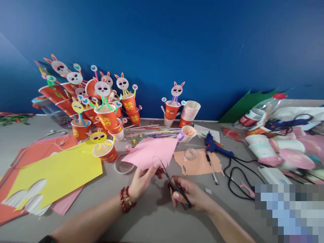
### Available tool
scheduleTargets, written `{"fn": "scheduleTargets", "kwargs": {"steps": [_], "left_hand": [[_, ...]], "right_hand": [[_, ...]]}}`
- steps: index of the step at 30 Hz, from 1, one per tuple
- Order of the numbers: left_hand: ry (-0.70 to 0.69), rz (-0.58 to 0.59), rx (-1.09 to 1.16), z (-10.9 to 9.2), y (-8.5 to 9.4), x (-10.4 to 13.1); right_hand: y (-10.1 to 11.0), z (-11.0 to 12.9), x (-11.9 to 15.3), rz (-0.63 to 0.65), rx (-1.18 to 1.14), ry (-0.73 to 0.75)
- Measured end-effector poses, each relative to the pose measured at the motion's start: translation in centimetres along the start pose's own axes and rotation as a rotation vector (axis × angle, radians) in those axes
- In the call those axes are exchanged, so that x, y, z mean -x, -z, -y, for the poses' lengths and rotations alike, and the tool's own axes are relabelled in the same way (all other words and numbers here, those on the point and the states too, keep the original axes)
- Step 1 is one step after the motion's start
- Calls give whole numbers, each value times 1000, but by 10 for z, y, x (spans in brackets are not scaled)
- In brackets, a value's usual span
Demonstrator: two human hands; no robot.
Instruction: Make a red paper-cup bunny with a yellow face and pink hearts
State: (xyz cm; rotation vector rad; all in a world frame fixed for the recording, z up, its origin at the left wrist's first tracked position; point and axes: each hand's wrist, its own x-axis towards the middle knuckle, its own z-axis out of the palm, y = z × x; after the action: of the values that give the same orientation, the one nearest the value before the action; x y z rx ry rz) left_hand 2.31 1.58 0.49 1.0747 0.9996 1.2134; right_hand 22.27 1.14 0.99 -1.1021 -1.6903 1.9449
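the red beaded bracelet (124, 199) has gold accents.

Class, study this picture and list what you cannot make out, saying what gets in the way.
All in the head view:
- Parts of the left hand's fingers: hidden by the pink sheet.
- Dark item on the left forearm: cut off by the bottom edge.
- Small print on the bottle label: too small and blurred.
- Whatever lies at bottom right: hidden by pixelation.
- Clear jar's contents: blurred, partly behind cups.
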Motion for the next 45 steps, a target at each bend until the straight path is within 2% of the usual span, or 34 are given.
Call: {"fn": "scheduleTargets", "kwargs": {"steps": [12,21,35,45], "left_hand": [[26,0,-85,2,-2,2],[4,-26,-65,1,-7,4],[2,34,-25,6,-3,2],[4,26,-48,2,-3,2]], "right_hand": [[-5,-1,-2,-27,-37,-7],[-5,-1,-1,-34,-37,-10],[-5,-3,-3,-24,-73,-20],[-4,-5,-4,-29,-51,4]]}}
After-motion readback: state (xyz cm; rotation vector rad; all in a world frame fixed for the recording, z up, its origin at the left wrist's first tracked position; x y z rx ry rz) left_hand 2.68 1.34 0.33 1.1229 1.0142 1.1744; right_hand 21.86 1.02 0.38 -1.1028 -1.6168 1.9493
